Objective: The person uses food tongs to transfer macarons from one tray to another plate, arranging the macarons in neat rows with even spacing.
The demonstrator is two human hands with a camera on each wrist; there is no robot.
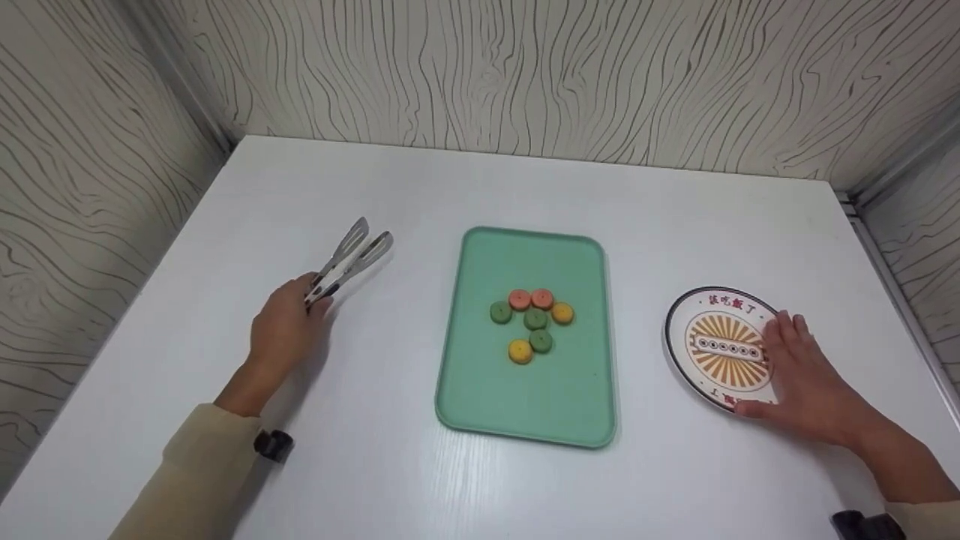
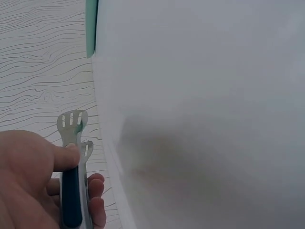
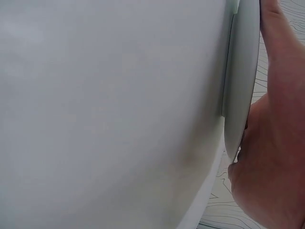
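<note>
My left hand [image 1: 289,322] grips slotted metal tongs [image 1: 360,255] by their dark handle, left of the tray. In the left wrist view, the thumb lies along the tongs [image 2: 71,191], with fingers curled behind them; their two heads stand apart. At the right, my right hand [image 1: 810,382] rests spread over the right rim of a round white plate [image 1: 682,345] with a dark edge and a sunburst print. Its fingers are fairly straight, the thumb at the near rim. The right wrist view catches the plate [image 3: 243,71] edge-on, beside the hand [image 3: 281,143].
Between the hands lies a green rectangular tray [image 1: 525,405]. Near its middle sit several small round pieces: pink [image 1: 520,300], green [image 1: 501,312] and yellow [image 1: 520,351], each dimpled on top. The white table [image 1: 390,420] meets wood-grain-patterned panels [image 1: 487,75] at the back and sides.
</note>
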